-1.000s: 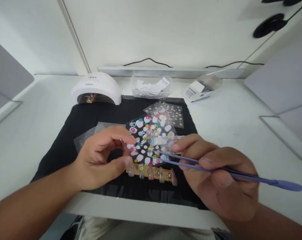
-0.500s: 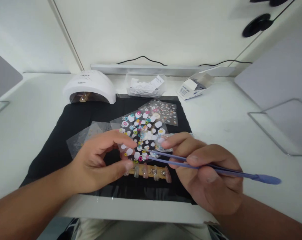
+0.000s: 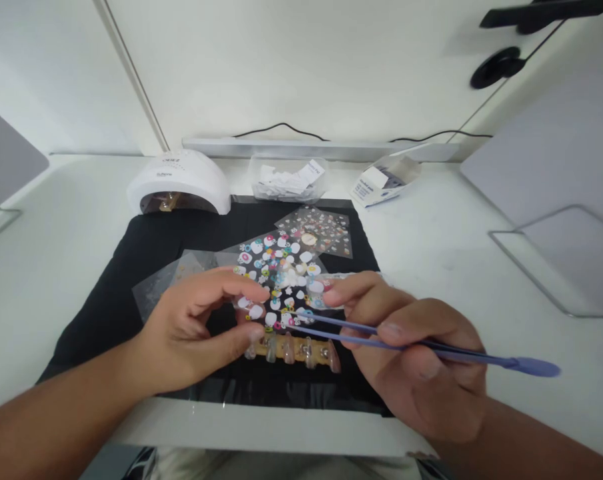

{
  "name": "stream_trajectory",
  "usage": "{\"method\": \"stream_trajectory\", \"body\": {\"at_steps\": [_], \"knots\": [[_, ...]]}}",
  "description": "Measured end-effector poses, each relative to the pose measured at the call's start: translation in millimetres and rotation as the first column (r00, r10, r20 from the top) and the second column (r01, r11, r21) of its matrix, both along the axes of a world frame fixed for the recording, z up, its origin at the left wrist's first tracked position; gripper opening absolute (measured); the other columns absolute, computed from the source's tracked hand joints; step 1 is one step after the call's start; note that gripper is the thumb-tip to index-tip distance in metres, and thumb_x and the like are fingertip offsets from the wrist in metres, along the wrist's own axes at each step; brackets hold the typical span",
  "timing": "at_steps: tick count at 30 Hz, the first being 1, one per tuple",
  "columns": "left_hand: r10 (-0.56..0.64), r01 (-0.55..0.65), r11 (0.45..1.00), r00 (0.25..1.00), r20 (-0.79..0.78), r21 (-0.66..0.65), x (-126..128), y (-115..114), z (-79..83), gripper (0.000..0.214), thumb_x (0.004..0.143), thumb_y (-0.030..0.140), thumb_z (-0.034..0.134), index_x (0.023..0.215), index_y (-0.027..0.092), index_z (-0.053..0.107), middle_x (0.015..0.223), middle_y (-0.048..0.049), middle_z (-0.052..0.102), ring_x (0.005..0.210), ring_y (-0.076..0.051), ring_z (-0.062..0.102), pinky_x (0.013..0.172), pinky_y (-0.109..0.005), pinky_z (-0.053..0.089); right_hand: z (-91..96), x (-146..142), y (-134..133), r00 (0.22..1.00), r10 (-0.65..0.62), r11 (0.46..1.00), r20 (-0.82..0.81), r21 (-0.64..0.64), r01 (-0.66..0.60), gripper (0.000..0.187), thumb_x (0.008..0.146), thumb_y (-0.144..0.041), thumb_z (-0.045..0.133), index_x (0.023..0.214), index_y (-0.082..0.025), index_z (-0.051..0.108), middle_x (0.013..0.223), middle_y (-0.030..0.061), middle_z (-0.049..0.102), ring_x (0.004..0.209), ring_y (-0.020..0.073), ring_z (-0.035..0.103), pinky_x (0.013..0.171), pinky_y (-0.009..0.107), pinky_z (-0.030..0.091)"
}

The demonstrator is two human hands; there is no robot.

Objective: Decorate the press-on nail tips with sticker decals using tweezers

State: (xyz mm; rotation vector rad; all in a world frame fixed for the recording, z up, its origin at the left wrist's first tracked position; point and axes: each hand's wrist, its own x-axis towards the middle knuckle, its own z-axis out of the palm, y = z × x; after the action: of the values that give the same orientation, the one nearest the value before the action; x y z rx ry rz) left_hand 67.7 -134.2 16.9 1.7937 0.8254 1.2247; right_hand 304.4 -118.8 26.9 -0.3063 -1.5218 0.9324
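Note:
My left hand grips the left edge of a clear nail sticker sheet printed with white shapes and bright cartoon motifs. Its index finger lies over the front, and other fingers show through the film behind. Purple tweezers are pinched in my right hand, their tips slightly apart over the sheet's lower part. Whether a sticker sits between the tips is too small to tell. Just below the sheet, a tan strip holding several glossy false nails lies on the black mat.
A white nail lamp stands at the back left with something tan inside. Beside it are a clear box of white wipes and an open carton of pads. Other sticker sheets lie on the mat. A grey panel rises at right.
The tweezers' tips have shifted slightly lower over the sheet. My left hand keeps its hold, and the whole view has tilted a little.

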Motion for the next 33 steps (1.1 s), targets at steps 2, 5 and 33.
{"method": "stream_trajectory", "body": {"at_steps": [2, 5, 33], "knots": [[-0.003, 0.003, 1.0, 1.0, 0.02, -0.005, 0.7, 0.4, -0.4, 0.038, 0.083, 0.008, 0.073, 0.115, 0.028, 0.069, 0.092, 0.0002, 0.069, 0.076, -0.01, 0.065, 0.074, -0.019, 0.055, 0.3, 1.5, -0.5, 1.0, 0.011, 1.0, 0.012, -0.002, -0.011, 0.021, 0.096, -0.027, 0.057, 0.105, -0.024, 0.075, 0.072, 0.004, 0.07, 0.087, 0.0238, 0.067, 0.088, 0.046, 0.057], [-0.004, 0.004, 1.0, 0.999, 0.043, -0.015, 1.3, 0.5, -1.2, 0.04, 0.082, 0.007, 0.074, 0.116, 0.029, 0.07, 0.09, 0.0005, 0.069, 0.074, -0.01, 0.065, 0.072, -0.019, 0.055, 0.5, 4.0, -1.5, 1.0, -0.006, 1.0, 0.017, 0.004, 0.006, 0.02, 0.095, -0.029, 0.058, 0.104, -0.025, 0.075, 0.073, 0.0045, 0.07, 0.088, 0.0244, 0.066, 0.09, 0.047, 0.055], [0.164, -0.172, 0.981, 0.982, 0.088, 0.093, 8.1, 0.2, 3.8, 0.04, 0.073, 0.004, 0.078, 0.107, 0.024, 0.075, 0.092, -0.0027, 0.076, 0.08, -0.015, 0.072, 0.075, -0.02, 0.061, 14.5, 14.2, -1.5, 0.999, -0.016, 0.999, -0.034, 0.031, 0.017, 0.019, 0.095, -0.027, 0.057, 0.101, -0.023, 0.075, 0.065, 0.002, 0.059, 0.07, 0.0196, 0.056, 0.068, 0.038, 0.053]]}}
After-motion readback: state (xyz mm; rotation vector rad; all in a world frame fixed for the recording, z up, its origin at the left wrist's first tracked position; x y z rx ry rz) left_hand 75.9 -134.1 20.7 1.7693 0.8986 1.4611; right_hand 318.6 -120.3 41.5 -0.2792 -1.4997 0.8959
